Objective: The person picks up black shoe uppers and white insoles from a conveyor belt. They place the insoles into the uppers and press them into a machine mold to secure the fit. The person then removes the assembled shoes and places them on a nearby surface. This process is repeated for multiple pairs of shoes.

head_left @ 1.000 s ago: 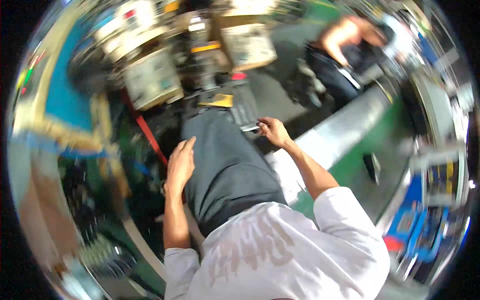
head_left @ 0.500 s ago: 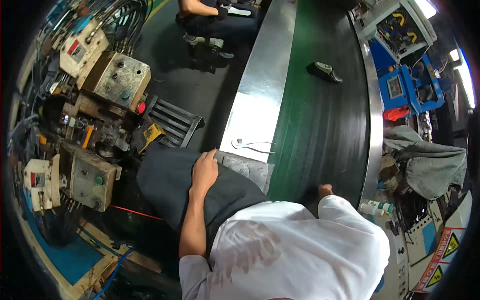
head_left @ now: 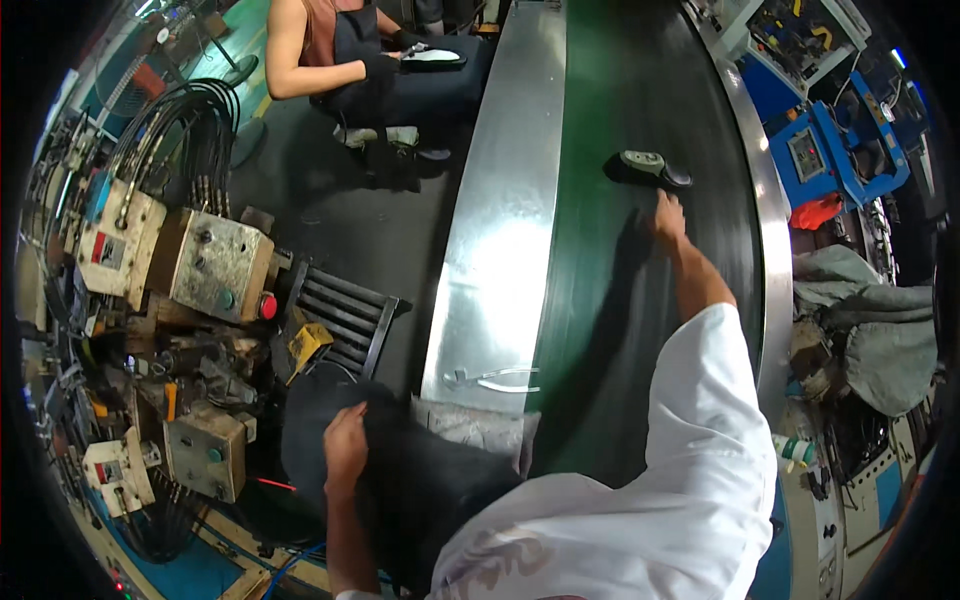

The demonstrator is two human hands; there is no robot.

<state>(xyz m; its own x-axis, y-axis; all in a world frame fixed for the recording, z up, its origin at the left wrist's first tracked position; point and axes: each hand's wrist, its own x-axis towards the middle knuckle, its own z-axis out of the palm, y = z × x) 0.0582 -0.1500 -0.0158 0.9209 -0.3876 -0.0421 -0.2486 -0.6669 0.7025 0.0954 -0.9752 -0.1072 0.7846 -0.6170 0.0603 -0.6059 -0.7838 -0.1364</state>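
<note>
on the belt (head_left: 590, 270) | right hand (head_left: 669, 216) near shoe (head_left: 650, 169), fingers open | left hand (head_left: 346, 446) over trousers (head_left: 430, 480), fingers: can't tell

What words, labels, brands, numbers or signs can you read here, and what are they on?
No text is clear enough to quote.
White shirt: brownish print, creased, unreadable.
Pale machine housing, left: red-and-white label, too small.
Blue machine: screen, too small.
Green-and-white bottle: too small.
</note>
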